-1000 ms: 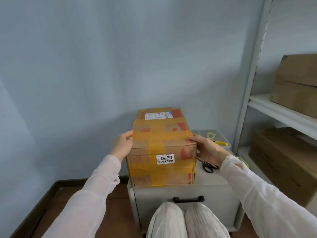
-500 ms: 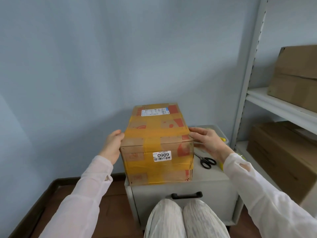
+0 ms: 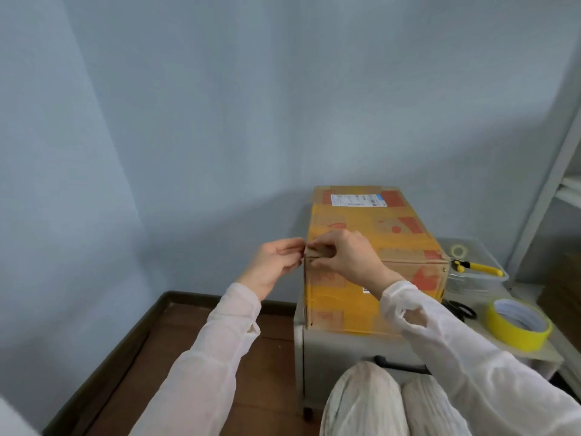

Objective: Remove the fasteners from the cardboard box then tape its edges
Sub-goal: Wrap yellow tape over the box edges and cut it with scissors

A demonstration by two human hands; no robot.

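standing on a small grey tabletop [image 3: 361,344] against a pale blue wall, the taped cardboard box [image 3: 374,247] fills most of it. beside it on the right lie black scissors [image 3: 460,309], a yellow tape roll [image 3: 518,324] and a clear tub [image 3: 474,278]. left hand [image 3: 276,262] and right hand [image 3: 345,256] pinch the box's near left top corner, fingers narrow.

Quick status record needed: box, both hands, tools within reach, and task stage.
box: cardboard box on a grey cabinet, shut, wrapped in old yellow tape
left hand: at the near top left corner, fingers pinched
right hand: pressed on the same corner, over the top edge
tools: yellow tape roll and scissors right of the box; yellow-handled tool on a clear bin
stage: working at the corner; no new tape applied
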